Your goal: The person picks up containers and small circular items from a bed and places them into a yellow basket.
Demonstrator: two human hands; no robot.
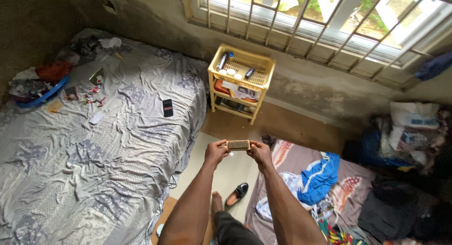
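Both hands, left hand [215, 153] and right hand [260, 154], pinch a small wooden brush [238, 145] by its ends, fingers closed, above the floor. It looks light, rigid, easily held endwise.

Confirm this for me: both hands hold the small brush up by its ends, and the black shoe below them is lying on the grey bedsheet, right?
Not quite. The left hand and right hand do hold the brush by its ends, but the black shoe lies on the pale floor between the bedsheet and the patterned cloth, not on the bedsheet. The head view shows it.
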